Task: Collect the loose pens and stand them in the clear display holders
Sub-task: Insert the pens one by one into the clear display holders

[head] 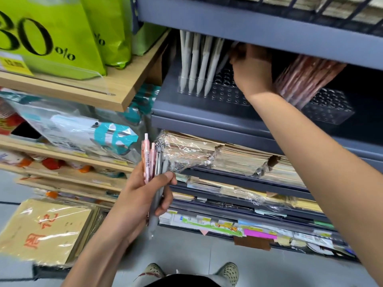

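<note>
**Grip check: pens in hand, holders part filled**

Your left-hand grip (143, 195) is closed round a bunch of pink and grey pens (154, 162), below the grey shelf (207, 119). Your right-hand grip (251, 69) reaches above the clear holder (226, 96); its fingers are hidden, so I cannot tell its state. White pens (196, 63) already stand there, many holes free; a second holder (329, 108) carries blurred pinkish pens (304, 79). Judged partly done. Green bag (47, 38) reads "30%".
</note>
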`<state>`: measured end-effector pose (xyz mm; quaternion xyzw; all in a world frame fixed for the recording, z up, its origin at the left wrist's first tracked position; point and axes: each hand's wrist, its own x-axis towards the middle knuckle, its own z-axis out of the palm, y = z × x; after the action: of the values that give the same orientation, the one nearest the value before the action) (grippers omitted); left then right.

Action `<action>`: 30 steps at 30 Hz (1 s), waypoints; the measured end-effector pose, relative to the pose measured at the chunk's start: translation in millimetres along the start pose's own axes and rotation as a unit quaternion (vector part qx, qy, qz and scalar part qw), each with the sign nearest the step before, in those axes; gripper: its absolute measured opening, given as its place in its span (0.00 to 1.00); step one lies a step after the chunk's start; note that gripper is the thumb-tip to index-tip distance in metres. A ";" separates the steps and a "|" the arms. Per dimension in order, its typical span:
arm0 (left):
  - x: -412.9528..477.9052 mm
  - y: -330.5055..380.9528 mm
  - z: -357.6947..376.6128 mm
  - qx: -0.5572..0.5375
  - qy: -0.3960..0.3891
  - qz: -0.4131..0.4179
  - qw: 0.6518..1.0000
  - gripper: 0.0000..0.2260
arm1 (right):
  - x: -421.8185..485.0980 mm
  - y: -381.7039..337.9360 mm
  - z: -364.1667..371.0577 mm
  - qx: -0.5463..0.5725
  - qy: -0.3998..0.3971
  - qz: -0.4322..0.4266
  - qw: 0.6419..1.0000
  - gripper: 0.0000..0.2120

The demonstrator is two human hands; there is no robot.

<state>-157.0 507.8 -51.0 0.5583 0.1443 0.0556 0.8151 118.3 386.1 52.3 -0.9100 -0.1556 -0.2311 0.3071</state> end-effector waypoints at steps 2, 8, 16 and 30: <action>1.4 0.8 -0.1 0.003 -0.011 0.012 1.000 0.06 | 4.9 -1.7 2.6 -0.012 -0.018 0.003 1.000 0.18; 4.1 3.5 4.3 -0.022 -0.021 0.011 0.999 0.11 | 9.2 3.3 10.5 -0.041 -0.121 -0.004 0.992 0.20; 8.6 -1.5 7.6 -0.046 -0.020 0.026 0.998 0.10 | -36.4 -1.2 -17.7 0.164 -0.021 0.039 0.985 0.11; 26.6 -17.3 51.3 -0.059 -0.044 0.032 0.997 0.06 | -138.6 13.8 -52.6 0.367 -0.421 0.036 0.829 0.06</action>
<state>-117.6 462.2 -54.4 0.5151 0.0872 0.0654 0.8502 -10.0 322.8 11.1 -0.7444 -0.3101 0.2601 0.5311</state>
